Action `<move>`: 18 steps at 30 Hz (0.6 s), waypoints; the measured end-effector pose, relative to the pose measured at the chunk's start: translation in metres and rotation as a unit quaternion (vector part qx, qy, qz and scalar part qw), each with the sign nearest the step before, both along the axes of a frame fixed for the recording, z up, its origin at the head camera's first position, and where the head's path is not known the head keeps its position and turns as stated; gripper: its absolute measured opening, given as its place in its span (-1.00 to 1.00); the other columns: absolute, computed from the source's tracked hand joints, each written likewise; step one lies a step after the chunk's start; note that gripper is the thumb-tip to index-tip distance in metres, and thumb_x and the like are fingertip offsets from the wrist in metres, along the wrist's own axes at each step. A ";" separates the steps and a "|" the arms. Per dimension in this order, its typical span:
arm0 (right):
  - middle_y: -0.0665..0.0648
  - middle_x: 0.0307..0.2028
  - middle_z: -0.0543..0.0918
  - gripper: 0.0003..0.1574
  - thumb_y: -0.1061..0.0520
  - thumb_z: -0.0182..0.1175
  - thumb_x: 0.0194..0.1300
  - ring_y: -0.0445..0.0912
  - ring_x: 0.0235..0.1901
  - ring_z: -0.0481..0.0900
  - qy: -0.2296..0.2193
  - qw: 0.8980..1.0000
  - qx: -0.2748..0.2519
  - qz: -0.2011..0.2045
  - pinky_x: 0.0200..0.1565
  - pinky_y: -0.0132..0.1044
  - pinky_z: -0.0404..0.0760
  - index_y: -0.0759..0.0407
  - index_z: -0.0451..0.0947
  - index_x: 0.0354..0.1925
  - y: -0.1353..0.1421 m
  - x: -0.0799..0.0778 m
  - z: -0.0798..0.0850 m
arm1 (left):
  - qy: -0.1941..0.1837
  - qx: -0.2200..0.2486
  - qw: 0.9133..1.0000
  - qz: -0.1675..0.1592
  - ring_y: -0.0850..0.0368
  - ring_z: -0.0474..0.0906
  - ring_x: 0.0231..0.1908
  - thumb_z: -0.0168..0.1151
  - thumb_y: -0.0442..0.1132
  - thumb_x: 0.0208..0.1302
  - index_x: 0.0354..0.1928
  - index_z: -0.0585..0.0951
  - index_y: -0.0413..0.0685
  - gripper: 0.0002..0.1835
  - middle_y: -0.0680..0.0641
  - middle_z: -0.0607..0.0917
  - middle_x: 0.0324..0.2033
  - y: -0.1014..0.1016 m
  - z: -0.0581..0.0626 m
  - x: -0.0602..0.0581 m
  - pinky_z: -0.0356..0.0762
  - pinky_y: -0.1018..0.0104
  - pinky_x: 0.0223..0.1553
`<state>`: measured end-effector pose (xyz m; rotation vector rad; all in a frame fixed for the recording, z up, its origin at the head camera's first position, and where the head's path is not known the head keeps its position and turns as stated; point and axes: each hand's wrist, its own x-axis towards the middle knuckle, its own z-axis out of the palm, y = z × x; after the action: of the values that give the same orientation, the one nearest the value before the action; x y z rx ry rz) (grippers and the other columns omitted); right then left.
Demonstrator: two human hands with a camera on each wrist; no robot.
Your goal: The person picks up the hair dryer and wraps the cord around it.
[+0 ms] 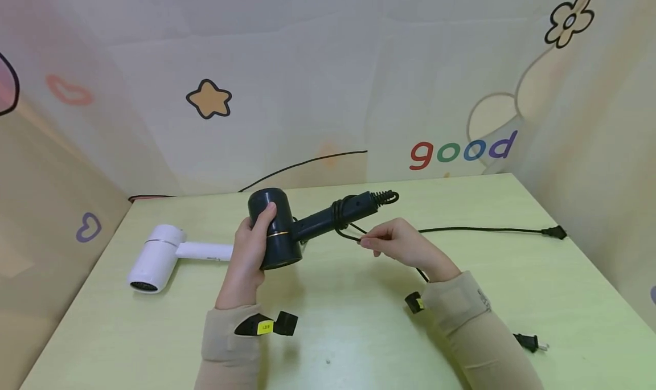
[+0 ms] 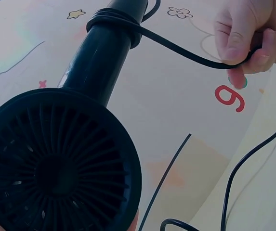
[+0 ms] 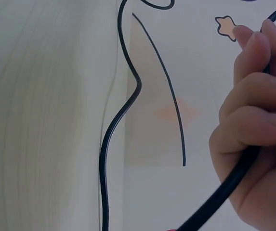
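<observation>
My left hand grips a dark hair dryer by its barrel, thumb over the top, and holds it above the table. The dryer's handle points right, with several loops of black cord wound round it. Between thumb and fingers, my right hand pinches the cord, drawn out from the loops. In the left wrist view the dryer's round slatted grille faces the camera. The cord also passes through the curled right fingers in the right wrist view.
A white hair dryer lies on the pale table at left, its handle end hidden behind my left hand. One black plug lies by the right edge, another plug beside my right sleeve. A printed curtain hangs behind.
</observation>
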<state>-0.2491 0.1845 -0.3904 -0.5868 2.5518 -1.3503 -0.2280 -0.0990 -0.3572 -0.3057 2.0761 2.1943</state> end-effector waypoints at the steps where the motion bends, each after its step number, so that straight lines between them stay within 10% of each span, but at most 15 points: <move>1: 0.06 -0.54 0.57 -0.72 0.07 0.22 0.27 -0.13 -0.53 0.43 -0.003 1.000 0.002 -0.006 -0.51 -0.39 0.29 0.26 0.69 -0.20 0.001 -0.001 0.000 | -0.001 0.001 1.000 -0.002 0.09 0.51 -0.19 0.01 0.31 0.24 0.28 0.17 -0.13 -0.20 -0.18 0.45 0.01 -0.001 0.000 0.000 0.58 0.31 -0.27; 18: 0.00 -0.63 0.46 -0.69 0.01 0.26 0.23 -0.08 -0.58 0.31 -0.004 0.994 0.020 -0.110 -0.49 -0.31 0.28 0.26 0.65 -0.39 0.015 -0.008 -0.001 | 0.008 0.029 0.998 -0.055 0.15 0.55 -0.26 0.03 0.23 0.28 0.28 0.23 -0.09 -0.30 -0.08 0.51 -0.14 -0.011 0.003 0.002 0.58 0.28 -0.27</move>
<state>-0.2574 0.1999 -0.3917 -0.2991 2.6946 -1.3584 -0.2259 -0.1101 -0.3540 -0.1641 1.9825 2.1949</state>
